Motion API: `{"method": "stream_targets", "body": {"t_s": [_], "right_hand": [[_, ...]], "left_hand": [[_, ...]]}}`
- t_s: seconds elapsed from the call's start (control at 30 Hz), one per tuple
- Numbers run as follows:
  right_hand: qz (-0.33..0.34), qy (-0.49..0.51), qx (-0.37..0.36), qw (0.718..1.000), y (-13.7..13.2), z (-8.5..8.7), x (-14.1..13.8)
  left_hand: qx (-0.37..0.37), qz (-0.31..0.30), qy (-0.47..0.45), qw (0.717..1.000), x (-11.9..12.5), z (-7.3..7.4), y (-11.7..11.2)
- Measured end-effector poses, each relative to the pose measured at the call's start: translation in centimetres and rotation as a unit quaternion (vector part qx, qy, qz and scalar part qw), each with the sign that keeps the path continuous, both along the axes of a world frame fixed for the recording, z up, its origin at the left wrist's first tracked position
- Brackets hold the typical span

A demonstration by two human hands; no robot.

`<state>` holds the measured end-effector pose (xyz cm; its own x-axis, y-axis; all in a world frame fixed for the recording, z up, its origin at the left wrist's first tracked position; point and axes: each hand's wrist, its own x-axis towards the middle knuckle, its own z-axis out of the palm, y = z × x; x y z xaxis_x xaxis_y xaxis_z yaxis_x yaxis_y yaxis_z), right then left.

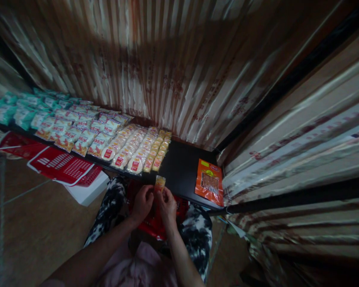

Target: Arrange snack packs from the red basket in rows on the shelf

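Note:
My right hand (pixel 168 204) grips a small yellow snack packet (pixel 160 181) upright between thumb and fingers, just off the front edge of a black shelf (pixel 181 169). Close by on the left, my left hand (pixel 143 203) has its fingers curled in toward the packet; whether anything is between them is hidden. Past my hands, rows of yellow snack packets (pixel 157 153) lie on the shelf. Beside these are rows of clear-wrapped round crackers (pixel 137 161) with red labels. A red basket (pixel 157 227) sits between my knees, below my hands, partly covered by them.
Further left on the shelf lie white and orange snack bags (pixel 77 137) and teal snack bags (pixel 24 115). An orange packet (pixel 209 181) lies at the right end. Another red basket (pixel 66 165) rests over a white box (pixel 88 189). Pleated sheeting (pixel 155 71) hangs behind.

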<state>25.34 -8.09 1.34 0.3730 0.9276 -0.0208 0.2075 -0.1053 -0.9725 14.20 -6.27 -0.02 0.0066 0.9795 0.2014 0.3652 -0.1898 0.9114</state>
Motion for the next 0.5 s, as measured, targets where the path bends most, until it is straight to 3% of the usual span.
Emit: {"method": "stream_targets", "body": {"t_s": [0.33,0.5], "right_hand": [[0.016,0.013,0.005,1.0,2.1,0.7,-0.1],[0.004,-0.022,0.012,1.0,3.9,0.6,0.2]], "left_hand": [[0.081,0.023,0.062,0.994,0.0,-0.5,2.0],[0.096,0.004,0.084,0.992,-0.1,-0.4,2.5]]}}
